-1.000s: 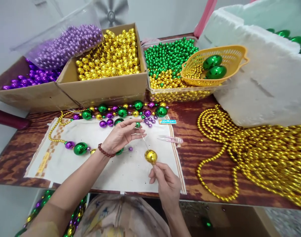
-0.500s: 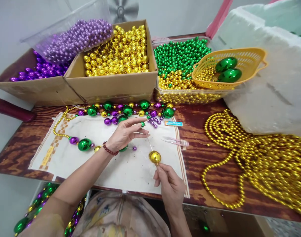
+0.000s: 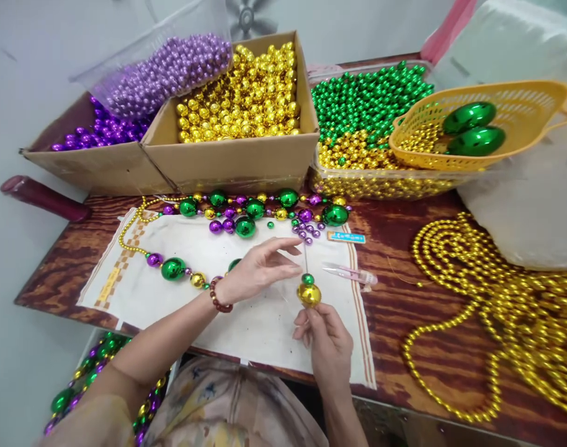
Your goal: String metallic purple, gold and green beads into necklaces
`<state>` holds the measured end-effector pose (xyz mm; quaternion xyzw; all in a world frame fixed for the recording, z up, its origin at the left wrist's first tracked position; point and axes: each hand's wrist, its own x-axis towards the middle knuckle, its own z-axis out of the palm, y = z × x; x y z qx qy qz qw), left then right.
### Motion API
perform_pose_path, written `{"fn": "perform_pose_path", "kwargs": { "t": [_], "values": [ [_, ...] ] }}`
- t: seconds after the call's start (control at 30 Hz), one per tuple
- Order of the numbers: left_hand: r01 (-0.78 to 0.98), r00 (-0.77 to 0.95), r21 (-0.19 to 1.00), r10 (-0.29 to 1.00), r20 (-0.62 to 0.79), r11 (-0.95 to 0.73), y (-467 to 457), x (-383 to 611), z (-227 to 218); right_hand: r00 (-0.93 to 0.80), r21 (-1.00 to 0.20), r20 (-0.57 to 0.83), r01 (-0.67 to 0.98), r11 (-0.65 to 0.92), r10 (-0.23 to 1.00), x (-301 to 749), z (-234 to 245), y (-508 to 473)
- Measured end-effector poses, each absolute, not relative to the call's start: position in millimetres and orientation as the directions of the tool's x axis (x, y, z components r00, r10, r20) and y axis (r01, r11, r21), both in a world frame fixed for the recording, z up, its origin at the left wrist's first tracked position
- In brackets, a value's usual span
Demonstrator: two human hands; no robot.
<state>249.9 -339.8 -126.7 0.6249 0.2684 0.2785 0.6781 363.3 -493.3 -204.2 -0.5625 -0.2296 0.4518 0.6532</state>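
My right hand (image 3: pixel 327 341) pinches just under a shiny gold bead (image 3: pixel 308 295), where a thin beading needle (image 3: pixel 306 256) sticks upward through it. On that needle, a small green bead (image 3: pixel 308 279) rests directly on top of the gold one. My left hand (image 3: pixel 260 267) is beside the needle with thumb and fingers parted and nothing visible between them. A partly strung bead strand (image 3: pixel 174 269) curves over the white cloth (image 3: pixel 265 329), its end hidden behind my left hand. Small purple beads (image 3: pixel 308 233) lie loose beyond the needle tip.
Cardboard boxes (image 3: pixel 232 162) of purple and gold beads stand at the back. A clear tub (image 3: pixel 381 184) holds green and gold beads, with a yellow basket (image 3: pixel 520 149) on it. Tweezers (image 3: pixel 353 273) lie right of my hands. Gold bead chains (image 3: pixel 520 323) cover the table's right side.
The small green bead has left my left fingers and slid down the needle onto the gold bead. My left fingers have spread apart. The view has shifted slightly.
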Motion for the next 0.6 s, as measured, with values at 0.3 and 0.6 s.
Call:
{"fn": "perform_pose_path", "kwargs": {
  "t": [0.3, 0.6],
  "values": [
    [0.805, 0.517, 0.212, 0.831, 0.207, -0.554, -262, 165, -149, 0.381, -0.927, -0.193, -0.373, -0.041, 0.904, 374, -205, -484],
    [0.743, 0.661, -0.005, 0.734, 0.156, -0.669, -246, 158, -176, 0.504, -0.915, -0.249, -0.402, -0.03, 0.827, 371, -210, -488]
  ]
}}
